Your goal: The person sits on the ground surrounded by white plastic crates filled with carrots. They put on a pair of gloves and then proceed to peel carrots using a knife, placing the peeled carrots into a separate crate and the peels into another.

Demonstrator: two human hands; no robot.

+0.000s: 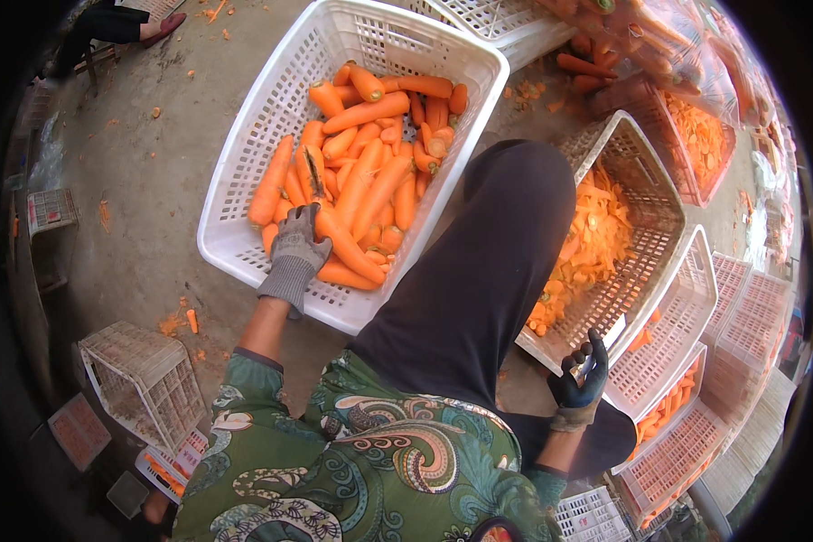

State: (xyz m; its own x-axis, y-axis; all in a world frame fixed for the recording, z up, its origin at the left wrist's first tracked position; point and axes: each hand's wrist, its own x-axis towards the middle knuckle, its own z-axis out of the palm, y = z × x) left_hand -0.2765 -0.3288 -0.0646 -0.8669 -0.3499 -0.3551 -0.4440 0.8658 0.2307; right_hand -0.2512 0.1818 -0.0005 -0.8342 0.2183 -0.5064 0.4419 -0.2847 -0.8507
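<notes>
My left hand (pixel 298 245), in a grey knit glove with a dark coating, reaches into a white plastic crate (pixel 240 152) of whole carrots. Its thumb and fingers close around the upper end of a long carrot (pixel 349 248). Just beyond the fingertips lies a carrot with a dark split (pixel 311 169). In the dark coated glove on my right hand (pixel 582 383) is a bladed hand tool (pixel 612 332), its pale flat blade pointing up; the fingers hide most of its handle. That hand is beside a dirty white crate (pixel 640 254) holding carrot peelings (pixel 599 234).
My bent knee (pixel 522 176) stands between the two crates. Stacked crates (pixel 671 305) crowd the right side, with bagged carrots (pixel 677 54) and a red crate of peelings (pixel 701 146) above. A tipped crate (pixel 146 379) lies at left. Another person's foot (pixel 164 30) shows at top left.
</notes>
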